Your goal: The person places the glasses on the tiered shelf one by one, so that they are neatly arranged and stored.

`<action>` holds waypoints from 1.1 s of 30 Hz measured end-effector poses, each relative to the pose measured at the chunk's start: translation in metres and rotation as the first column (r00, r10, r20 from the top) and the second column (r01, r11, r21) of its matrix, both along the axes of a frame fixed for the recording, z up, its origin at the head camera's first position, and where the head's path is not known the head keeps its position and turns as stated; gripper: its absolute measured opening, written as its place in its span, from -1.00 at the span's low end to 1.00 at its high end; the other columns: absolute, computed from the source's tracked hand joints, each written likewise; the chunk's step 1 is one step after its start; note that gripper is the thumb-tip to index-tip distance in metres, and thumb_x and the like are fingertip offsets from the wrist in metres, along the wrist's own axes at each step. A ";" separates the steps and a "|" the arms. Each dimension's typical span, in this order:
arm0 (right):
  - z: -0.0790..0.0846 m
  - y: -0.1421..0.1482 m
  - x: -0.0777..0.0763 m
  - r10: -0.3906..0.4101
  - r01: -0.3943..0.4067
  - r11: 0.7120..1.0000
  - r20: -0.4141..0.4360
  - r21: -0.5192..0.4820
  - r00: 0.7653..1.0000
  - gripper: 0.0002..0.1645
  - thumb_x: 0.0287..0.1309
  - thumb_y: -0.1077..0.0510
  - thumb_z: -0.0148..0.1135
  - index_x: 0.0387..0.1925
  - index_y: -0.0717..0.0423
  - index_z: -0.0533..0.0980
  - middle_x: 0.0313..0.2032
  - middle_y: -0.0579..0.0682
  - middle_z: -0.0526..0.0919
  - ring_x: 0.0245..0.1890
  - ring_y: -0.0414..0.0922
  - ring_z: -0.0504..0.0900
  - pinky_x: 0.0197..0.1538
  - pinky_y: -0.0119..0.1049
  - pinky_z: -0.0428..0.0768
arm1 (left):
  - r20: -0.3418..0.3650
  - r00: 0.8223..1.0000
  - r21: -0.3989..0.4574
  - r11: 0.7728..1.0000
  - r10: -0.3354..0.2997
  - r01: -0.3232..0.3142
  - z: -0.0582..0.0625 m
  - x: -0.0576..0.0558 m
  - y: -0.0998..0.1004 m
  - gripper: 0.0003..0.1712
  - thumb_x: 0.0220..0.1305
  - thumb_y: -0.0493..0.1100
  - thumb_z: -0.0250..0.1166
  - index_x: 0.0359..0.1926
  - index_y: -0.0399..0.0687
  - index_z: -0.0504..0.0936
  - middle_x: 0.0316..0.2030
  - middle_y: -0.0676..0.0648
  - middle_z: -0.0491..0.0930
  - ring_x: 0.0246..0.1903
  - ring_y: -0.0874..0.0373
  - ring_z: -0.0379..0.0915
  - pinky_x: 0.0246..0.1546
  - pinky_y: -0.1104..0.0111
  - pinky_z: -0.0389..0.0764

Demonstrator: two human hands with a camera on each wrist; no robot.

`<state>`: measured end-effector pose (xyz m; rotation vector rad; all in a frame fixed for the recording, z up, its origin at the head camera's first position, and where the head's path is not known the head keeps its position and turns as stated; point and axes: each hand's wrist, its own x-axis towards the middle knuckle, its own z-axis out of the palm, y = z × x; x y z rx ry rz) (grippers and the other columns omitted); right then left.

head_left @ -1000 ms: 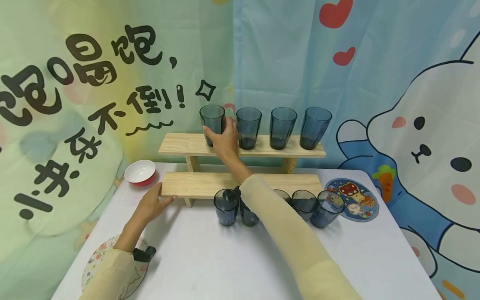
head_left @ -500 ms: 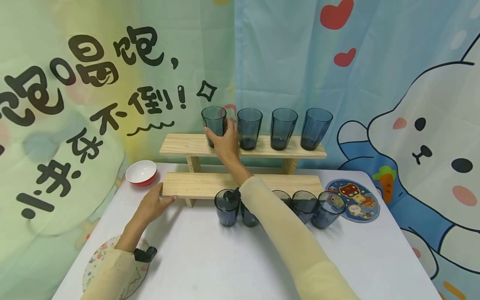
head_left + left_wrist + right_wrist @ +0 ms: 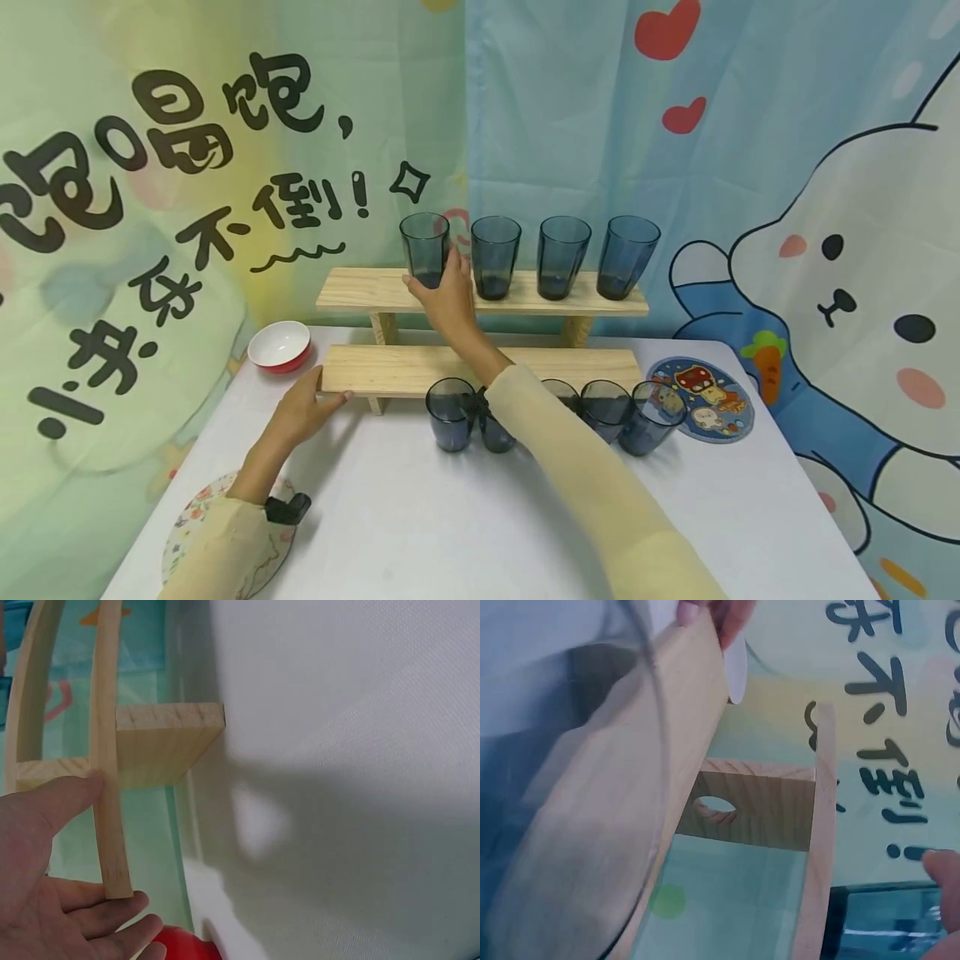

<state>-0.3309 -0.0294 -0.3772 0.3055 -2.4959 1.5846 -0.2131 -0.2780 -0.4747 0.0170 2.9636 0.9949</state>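
In the head view, my right hand (image 3: 447, 302) is at the leftmost blue-tinted glass (image 3: 424, 242), which stands upright on the upper tier of a wooden display rack (image 3: 360, 287). Its fingers are fairly straight along the glass's right side, with the thumb low in front. The right wrist view shows the thumb (image 3: 943, 881) apart from the glass (image 3: 889, 922). My left hand (image 3: 303, 410) holds the left end of the rack's lower board (image 3: 390, 371). In the left wrist view, the thumb presses that board (image 3: 111, 847) and the fingers bend around its end.
Several matching glasses (image 3: 495, 254) share the upper tier. Another row of glasses (image 3: 451, 417) stands on the table before the rack, partly behind my right sleeve. A red-and-white bowl (image 3: 280, 346) sits at left, a round blue mat (image 3: 708, 400) at right, a floral mat (image 3: 187, 521) under my left forearm.
My right hand's fingers have straightened and loosened around the leftmost upper glass, and its wrist has shifted slightly right. The glass stays in place. My left hand keeps its hold on the board.
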 end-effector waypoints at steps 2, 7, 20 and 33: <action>0.000 0.005 0.008 0.035 -0.035 0.999 0.008 0.013 0.999 0.24 0.39 -0.20 0.37 0.70 0.16 -0.17 0.66 0.26 -0.05 0.63 0.21 0.10 0.55 0.16 0.31 | 0.010 1.000 -0.001 1.000 0.004 -0.004 0.000 0.000 0.001 -0.11 0.51 0.04 0.31 0.49 -0.54 0.20 0.36 -0.57 0.39 0.38 -0.51 0.30 0.37 -0.31 0.35; 0.000 0.019 0.030 0.122 -0.123 0.991 0.012 0.057 0.992 0.22 0.40 -0.17 0.36 0.71 0.11 -0.17 0.67 0.23 -0.07 0.65 0.21 0.06 0.54 0.21 0.30 | 0.015 1.000 0.004 1.000 0.004 -0.004 0.002 0.001 0.001 -0.11 0.52 0.04 0.31 0.50 -0.54 0.19 0.36 -0.57 0.38 0.38 -0.50 0.30 0.38 -0.31 0.34; -0.016 0.125 0.096 0.179 -0.171 0.981 -0.087 0.092 0.980 0.02 0.36 -0.21 0.41 0.63 0.04 0.16 0.54 0.07 0.28 0.52 0.14 0.32 0.49 0.12 0.42 | 0.018 1.000 -0.002 1.000 0.013 -0.012 0.000 0.001 0.002 -0.14 0.50 0.02 0.32 0.49 -0.51 0.23 0.37 -0.54 0.40 0.40 -0.48 0.31 0.39 -0.29 0.34; -0.054 0.249 0.152 -0.202 0.193 0.979 -0.245 -0.059 0.948 -0.32 0.31 0.22 0.47 0.41 0.15 0.47 0.33 0.12 0.52 0.43 0.03 0.47 0.45 -0.51 0.37 | 0.021 1.000 0.023 1.000 -0.005 0.005 0.003 0.002 0.001 -0.16 0.51 0.00 0.31 0.49 -0.51 0.23 0.39 -0.54 0.38 0.41 -0.48 0.28 0.40 -0.30 0.33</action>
